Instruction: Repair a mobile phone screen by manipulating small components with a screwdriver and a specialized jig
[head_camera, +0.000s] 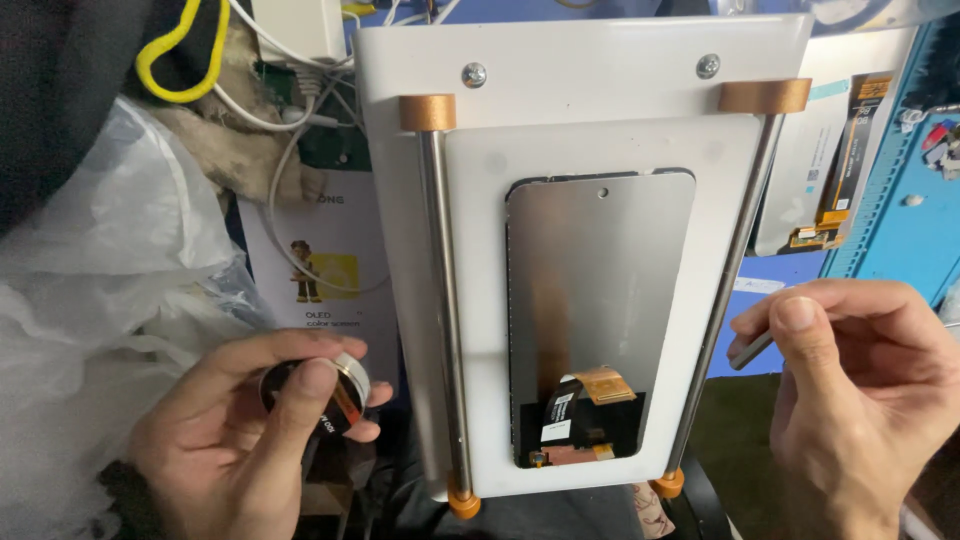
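The left hand grips a small round spool at near left, thumb on top to steady it. The right hand pinches a thin metal tool just beside the white fixture, where a phone display panel lies back-up, centred between two steel rods.

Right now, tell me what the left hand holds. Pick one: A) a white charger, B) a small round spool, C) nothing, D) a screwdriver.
B: the left hand grips a small round spool with a metallic rim between thumb and fingers, beside the white fixture.
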